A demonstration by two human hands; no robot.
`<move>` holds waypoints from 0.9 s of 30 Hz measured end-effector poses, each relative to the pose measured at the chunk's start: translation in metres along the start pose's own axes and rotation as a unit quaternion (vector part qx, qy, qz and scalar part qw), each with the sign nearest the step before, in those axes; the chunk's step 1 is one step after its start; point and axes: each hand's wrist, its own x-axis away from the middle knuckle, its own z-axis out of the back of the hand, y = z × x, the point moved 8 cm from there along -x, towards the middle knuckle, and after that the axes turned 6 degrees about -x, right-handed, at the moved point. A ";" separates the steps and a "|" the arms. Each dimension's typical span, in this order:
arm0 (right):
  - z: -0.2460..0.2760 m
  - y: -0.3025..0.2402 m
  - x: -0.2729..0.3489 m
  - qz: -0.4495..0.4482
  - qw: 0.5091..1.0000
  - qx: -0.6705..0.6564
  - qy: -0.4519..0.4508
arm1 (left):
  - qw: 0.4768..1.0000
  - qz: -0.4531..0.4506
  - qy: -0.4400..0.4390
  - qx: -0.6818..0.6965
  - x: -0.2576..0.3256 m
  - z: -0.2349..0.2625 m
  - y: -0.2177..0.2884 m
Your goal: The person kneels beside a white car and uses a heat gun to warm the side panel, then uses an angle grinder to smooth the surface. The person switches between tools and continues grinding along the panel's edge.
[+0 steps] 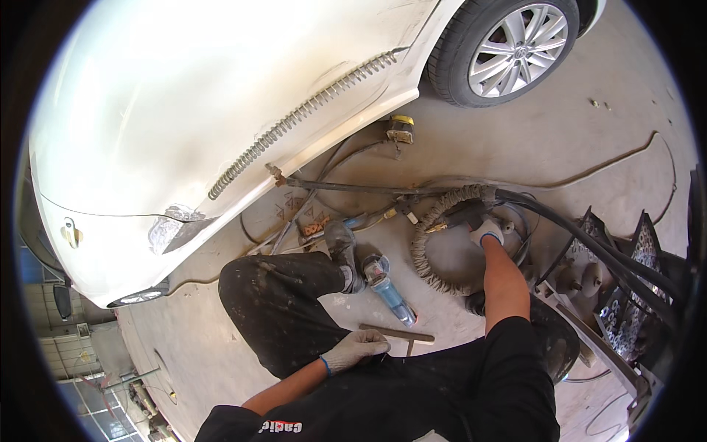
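My right hand (488,233), in a pale glove with a blue cuff, is closed around the black handle of a welding gun (465,216) with a brass-coloured tip. The gun is over a loop of cable in a gathered cloth sleeve (420,254). My left hand (356,351), gloved too, lies by my lap with its fingers drawn together; what they hold, if anything, I cannot make out. Just past it lies a hammer (398,334) with a long narrow head, its handle partly hidden. A row of metal rings (302,112) runs along the white car's door panel (169,96).
A blue angle grinder (390,291) rests on the floor between my legs. Hoses and cables (353,186) cross the floor beneath the car's sill. The car's wheel (515,51) is at the far right. Dark metal racking (626,295) stands close on my right.
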 end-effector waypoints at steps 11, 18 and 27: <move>0.025 -0.017 0.136 0.083 0.989 -0.073 0.099 | 0.990 -0.096 -0.092 -0.044 0.007 -0.030 0.006; 0.116 -0.036 0.241 0.250 0.788 -0.495 0.268 | 0.967 -0.181 -0.159 -0.076 0.028 -0.046 0.015; 0.258 -0.100 0.501 0.517 0.344 -0.782 0.057 | 0.955 -0.231 -0.180 0.038 0.028 -0.016 0.003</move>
